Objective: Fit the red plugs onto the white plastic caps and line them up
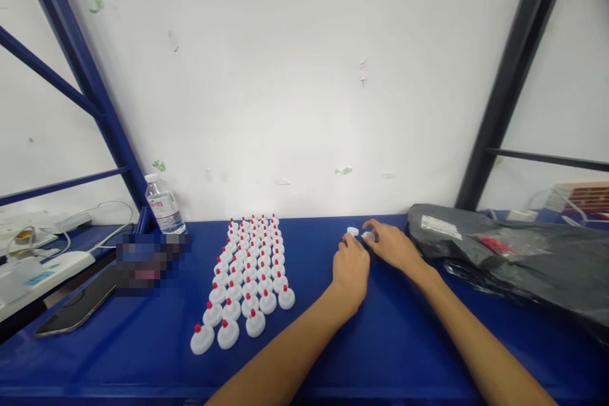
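Note:
My left hand (352, 265) is closed, its fingers bent down near the tabletop. A small red tip (343, 239) shows at its fingertips; the rest of that piece is hidden by the hand. My right hand (391, 243) curves its thumb and forefinger around a white bottle cap (368, 237), just right of the left hand. Another white cap (353, 231) lies just beyond the left fingertips. To the left stand several rows of white caps with red tips (250, 285), all upright on the blue table (314, 336).
A dark plastic bag (537, 266) with a clear packet of red pieces (497, 244) lies at the right. At the left are a phone (80, 301), a water bottle (164, 204) and a white power strip (52, 276). Metal posts rise on both sides before the wall.

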{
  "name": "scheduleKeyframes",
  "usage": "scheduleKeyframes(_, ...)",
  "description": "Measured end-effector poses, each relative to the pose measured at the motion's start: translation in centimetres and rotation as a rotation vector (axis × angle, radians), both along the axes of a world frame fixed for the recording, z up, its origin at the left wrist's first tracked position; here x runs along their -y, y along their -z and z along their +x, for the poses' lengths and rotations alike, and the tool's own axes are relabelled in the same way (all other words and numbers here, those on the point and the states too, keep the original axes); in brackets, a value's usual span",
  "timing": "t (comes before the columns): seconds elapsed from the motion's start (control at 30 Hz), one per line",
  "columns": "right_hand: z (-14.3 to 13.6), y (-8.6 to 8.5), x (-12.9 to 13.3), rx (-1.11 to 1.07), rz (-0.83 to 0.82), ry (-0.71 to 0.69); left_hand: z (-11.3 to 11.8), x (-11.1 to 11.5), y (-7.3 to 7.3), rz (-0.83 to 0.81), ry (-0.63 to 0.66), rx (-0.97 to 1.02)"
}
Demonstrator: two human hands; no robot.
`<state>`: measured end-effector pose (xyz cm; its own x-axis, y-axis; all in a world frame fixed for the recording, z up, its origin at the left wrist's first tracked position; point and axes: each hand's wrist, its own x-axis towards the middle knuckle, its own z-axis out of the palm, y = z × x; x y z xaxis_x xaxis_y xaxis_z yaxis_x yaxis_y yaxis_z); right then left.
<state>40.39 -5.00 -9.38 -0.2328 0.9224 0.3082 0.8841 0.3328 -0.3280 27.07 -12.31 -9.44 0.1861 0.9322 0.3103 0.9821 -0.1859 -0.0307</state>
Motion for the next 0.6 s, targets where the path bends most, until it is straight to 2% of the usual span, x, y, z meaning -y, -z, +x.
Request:
scheduleKeyframes(0.13,0.1,0.5,-0.5,0.003,-0.010,-0.004,0.3,-1.9,0.8,-0.013,0.038,0.018)
scheduleKeyframes(0.37,0.4,1.1,-1.0,-0.034,-0.018,-0.020,-0.8,-1.9,0.7,-0.049,0.095,0.106)
scheduleKeyframes(0.5,0.4,1.2,-1.2,-0.052,-0.008,-0.035,-1.4,-2.0,0.7,-0.053,0.106,0.243)
scheduleKeyframes(0.6,0.4,0.9,-1.2,-0.128,-0.011,-0.033,-1.8,-2.1,0.9,-0.041,0.138,0.418)
